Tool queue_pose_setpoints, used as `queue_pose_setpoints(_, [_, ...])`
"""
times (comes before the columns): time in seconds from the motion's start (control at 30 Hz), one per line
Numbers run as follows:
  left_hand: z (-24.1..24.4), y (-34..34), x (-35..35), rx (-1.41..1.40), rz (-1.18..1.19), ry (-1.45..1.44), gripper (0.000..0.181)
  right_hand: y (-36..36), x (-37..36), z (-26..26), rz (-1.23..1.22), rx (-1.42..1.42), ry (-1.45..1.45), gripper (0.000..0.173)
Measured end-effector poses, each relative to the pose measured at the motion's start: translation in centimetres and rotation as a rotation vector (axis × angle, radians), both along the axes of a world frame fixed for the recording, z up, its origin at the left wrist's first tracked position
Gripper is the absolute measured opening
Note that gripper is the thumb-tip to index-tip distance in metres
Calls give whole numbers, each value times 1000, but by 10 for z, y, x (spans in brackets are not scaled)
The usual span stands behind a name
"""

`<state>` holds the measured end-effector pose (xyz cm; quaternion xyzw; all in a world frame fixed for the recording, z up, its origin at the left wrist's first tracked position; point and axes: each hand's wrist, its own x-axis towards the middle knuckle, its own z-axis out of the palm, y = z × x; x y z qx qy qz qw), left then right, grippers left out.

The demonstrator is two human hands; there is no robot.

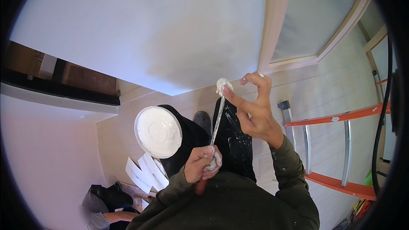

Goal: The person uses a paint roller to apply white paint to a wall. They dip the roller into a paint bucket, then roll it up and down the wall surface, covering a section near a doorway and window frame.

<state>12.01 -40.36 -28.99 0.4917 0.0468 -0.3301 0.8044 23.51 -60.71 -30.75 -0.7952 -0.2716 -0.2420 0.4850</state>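
Note:
My left hand (204,163), smeared with white paste, is closed around a tool (217,121). The tool has a reddish handle and a long, narrow metal shaft or blade, also streaked white. A lump of white paste (222,85) sits at its far end. My right hand (258,111) is raised with its fingers spread, one fingertip touching the lump. White flecks mark my fingers and my dark trousers (235,134). By my left leg is a round white plastic lid or bucket (158,132) covered with glossy white paste; what supports it is hidden.
A pale wall panel (153,32) stands close ahead, beside a wooden door frame (274,22). An orange ladder (335,116) is at right. Flat white pieces (142,174) lie at left. A person (105,204) is low at the bottom left. Several coloured items (361,209) lie bottom right.

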Motion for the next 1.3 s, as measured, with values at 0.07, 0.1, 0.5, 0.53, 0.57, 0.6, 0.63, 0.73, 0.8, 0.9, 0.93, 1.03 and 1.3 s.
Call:
queue_pose_setpoints(0.07, [-2, -1, -1, -27, -12, 41, 46, -2, -4, -5, 3, 0, 6, 66])
queue_pose_setpoints(0.1, [-3, -1, -1, -39, -15, 59, 46, -4, -6, -8, 9, -3, 6, 65])
queue_pose_setpoints(0.5, [5, -11, -5, 106, 9, 6, 47, -23, -10, 0, -44, -171, -290, 72])
queue_pose_setpoints(0.53, [6, -11, -6, 133, 7, 6, 47, -23, -11, 1, -61, -196, -299, 70])
queue_pose_setpoints(0.57, [6, -11, -7, 159, 14, -7, 46, -23, -12, 1, -78, -221, -309, 68])
queue_pose_setpoints(0.6, [6, -12, -8, 185, 26, -19, 46, -23, -14, 1, -89, -245, -318, 66])
queue_pose_setpoints(0.63, [5, -12, -10, 211, 39, -31, 46, -24, -15, 0, -94, -257, -332, 64])
queue_pose_setpoints(0.73, [4, -12, -15, 284, 36, -53, 48, -27, -19, -6, -117, -307, -365, 56])
queue_pose_setpoints(0.8, [2, -12, -16, 306, 22, -58, 47, -29, -22, -5, -133, -347, -380, 51])
queue_pose_setpoints(0.9, [2, -13, -15, 333, 14, -61, 47, -31, -24, -16, -148, -319, -390, 53])
queue_pose_setpoints(0.93, [1, -14, -14, 338, 13, -60, 47, -30, -25, -18, -146, -313, -383, 53])
queue_pose_setpoints(1.03, [-1, -16, -11, 383, 21, 3, 46, -28, -33, -24, -95, -246, -317, 51])
queue_pose_setpoints(1.3, [-9, -7, 12, 354, 86, -65, 48, -13, -52, -100, -58, 282, 350, 59])
